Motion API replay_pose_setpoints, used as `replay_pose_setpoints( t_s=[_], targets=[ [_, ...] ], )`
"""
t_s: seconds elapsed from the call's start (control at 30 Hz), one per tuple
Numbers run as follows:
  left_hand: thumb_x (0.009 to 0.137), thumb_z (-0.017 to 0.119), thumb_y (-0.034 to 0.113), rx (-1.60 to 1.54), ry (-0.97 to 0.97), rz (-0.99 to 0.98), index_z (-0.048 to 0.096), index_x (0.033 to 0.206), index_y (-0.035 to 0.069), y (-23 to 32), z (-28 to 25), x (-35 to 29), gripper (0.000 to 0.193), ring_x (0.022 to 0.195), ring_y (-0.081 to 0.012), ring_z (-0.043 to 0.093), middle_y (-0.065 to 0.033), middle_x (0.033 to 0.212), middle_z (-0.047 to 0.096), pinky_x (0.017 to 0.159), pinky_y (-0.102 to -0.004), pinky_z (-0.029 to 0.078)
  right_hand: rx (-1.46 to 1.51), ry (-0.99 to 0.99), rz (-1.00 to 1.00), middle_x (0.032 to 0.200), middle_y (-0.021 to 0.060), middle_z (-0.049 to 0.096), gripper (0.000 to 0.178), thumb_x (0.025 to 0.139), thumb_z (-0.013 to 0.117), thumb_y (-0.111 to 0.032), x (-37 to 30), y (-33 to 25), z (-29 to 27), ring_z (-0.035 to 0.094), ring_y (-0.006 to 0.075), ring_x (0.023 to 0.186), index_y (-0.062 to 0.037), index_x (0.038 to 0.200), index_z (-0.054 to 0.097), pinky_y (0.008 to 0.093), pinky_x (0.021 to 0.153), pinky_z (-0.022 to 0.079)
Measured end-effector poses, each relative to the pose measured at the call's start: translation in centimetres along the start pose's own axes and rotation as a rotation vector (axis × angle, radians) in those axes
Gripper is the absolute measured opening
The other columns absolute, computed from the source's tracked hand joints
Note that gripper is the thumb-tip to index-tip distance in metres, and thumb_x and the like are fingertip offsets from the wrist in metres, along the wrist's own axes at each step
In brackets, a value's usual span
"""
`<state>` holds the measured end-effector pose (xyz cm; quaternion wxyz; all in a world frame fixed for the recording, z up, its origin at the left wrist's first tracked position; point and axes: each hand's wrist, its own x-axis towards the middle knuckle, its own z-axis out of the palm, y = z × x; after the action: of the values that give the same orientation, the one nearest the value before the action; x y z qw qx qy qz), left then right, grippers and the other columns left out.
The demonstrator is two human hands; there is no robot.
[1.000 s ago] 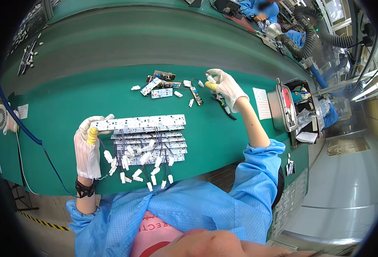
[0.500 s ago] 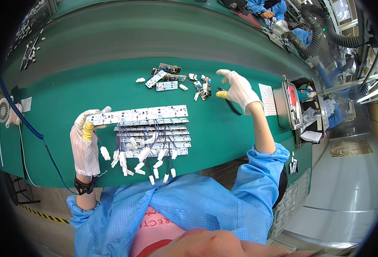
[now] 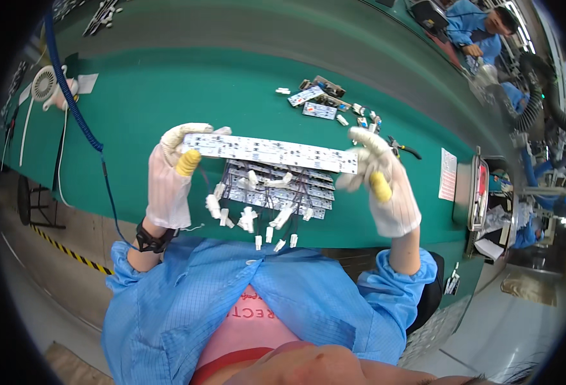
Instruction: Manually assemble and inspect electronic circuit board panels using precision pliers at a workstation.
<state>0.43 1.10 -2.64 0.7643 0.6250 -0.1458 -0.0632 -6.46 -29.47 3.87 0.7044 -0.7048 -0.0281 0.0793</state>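
A long white circuit board strip (image 3: 276, 153) is gripped at its left end by my left hand (image 3: 169, 176), gloved, with a yellow-wrapped thumb over the front. At the strip's right end, my right hand (image 3: 392, 192), gloved the same way, has its fingers spread around the end. Its yellow-wrapped thumb stands apart from the board, and slight blur hides whether the fingers touch it. Below the raised strip lies a row of similar circuit boards (image 3: 283, 204), with dark wires and white plug connectors (image 3: 247, 219) hanging toward me.
A pile of small circuit boards (image 3: 319, 110) lies farther back, with dark-handled pliers (image 3: 406, 149) to its right. A printed sheet (image 3: 447, 173) and a metal tray (image 3: 478, 192) stand at right. At left are a small fan (image 3: 44, 83) and a blue coiled cord (image 3: 71, 102).
My right hand has come from near the pliers to the strip's right end. My left hand still holds the strip. The whole view has shifted and turned.
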Motion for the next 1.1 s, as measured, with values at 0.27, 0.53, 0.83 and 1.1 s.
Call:
replay_pose_setpoints(
  t_s=[0.27, 0.53, 0.83, 1.1],
  targets=[
    [0.080, 0.072, 0.023, 0.005, 0.004, -0.034, 0.051, 0.117, -0.005, 0.4, 0.9, -1.6, 0.051, 0.103, -0.0225, 0.062, -0.0197, 0.111, 0.063, 0.093, -0.0333, 0.048, -0.116, 0.346, -0.024, 0.069, 0.0021, 0.060, 0.027, 0.090, 0.057, -0.014, -1.0, 1.2, 2.8, 0.053, 0.0059, 0.056, -0.0016, 0.115, 0.057, 0.0186, 0.050, 0.038],
    [0.075, 0.074, 0.025, 0.125, -0.005, 0.071, 0.061, 0.109, -0.002, 0.8, 0.8, -2.3, 0.046, 0.088, -0.0154, 0.066, -0.0107, 0.101, 0.068, 0.077, -0.0246, 0.052, -0.035, 0.327, -0.031, 0.074, 0.0025, 0.057, 0.037, 0.092, 0.059, -0.021, -2.0, 1.6, 2.6, 0.048, 0.0071, 0.055, 0.0033, 0.118, 0.051, 0.0214, 0.050, 0.039],
    [0.070, 0.075, 0.036, 0.202, -0.019, 0.137, 0.066, 0.103, 0.001, 1.0, 1.1, -2.6, 0.049, 0.084, -0.0160, 0.067, -0.0103, 0.106, 0.066, 0.074, -0.0253, 0.052, 0.054, 0.330, -0.116, 0.071, 0.0036, 0.057, 0.040, 0.091, 0.060, -0.023, -2.4, 2.2, 2.7, 0.050, 0.0076, 0.053, 0.0043, 0.119, 0.051, 0.0200, 0.048, 0.037],
    [0.067, 0.077, 0.033, 0.273, -0.087, 0.145, 0.066, 0.101, 0.001, 1.5, 0.6, -2.4, 0.048, 0.079, -0.0136, 0.067, -0.0107, 0.105, 0.066, 0.070, -0.0233, 0.053, 0.078, 0.341, -0.109, 0.064, 0.0054, 0.058, 0.042, 0.090, 0.061, -0.024, -2.5, 1.5, 2.6, 0.050, 0.0094, 0.049, 0.0081, 0.116, 0.051, 0.0206, 0.048, 0.037]
  ],
)
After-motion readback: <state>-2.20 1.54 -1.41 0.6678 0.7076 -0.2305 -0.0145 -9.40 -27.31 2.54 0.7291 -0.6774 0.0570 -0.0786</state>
